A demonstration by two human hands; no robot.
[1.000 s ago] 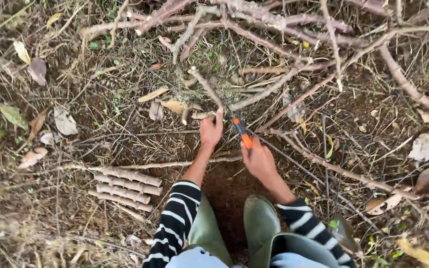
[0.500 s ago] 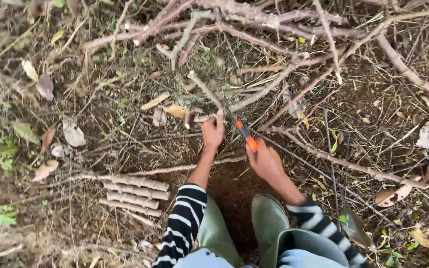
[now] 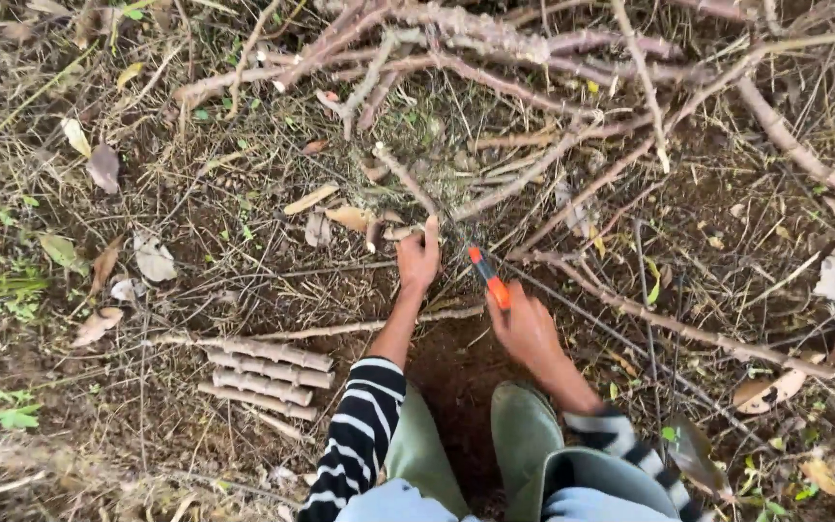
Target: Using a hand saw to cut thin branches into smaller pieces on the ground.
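Many bare branches (image 3: 495,39) form the largest item I log: a tangled heap across the top of the view, on brown soil strewn with dry grass and dead leaves (image 3: 152,259).

Next in size, the person's clothing at the bottom edge: striped black-and-white sleeves (image 3: 364,425) and two olive-green rubber boots (image 3: 524,430), toes pointing up toward the heap, either side of a patch of dark bare earth.

Then a stack of cut stick sections (image 3: 268,372), four or so short lengths laid side by side, parallel, left of the left forearm and apart from both hands.

Left hand (image 3: 418,259): I see it reaching forward, fingers curled around a thin forked branch (image 3: 406,179) that rises from the litter toward the heap; the index finger points up along it.

Right hand (image 3: 526,327): closed in a fist around an orange-handled cutting tool (image 3: 488,275), just right of the left hand. The handle slants up and left from the fist toward the base of the thin forked branch. I cannot tell whether the blade touches the wood, as twigs hide the tip.
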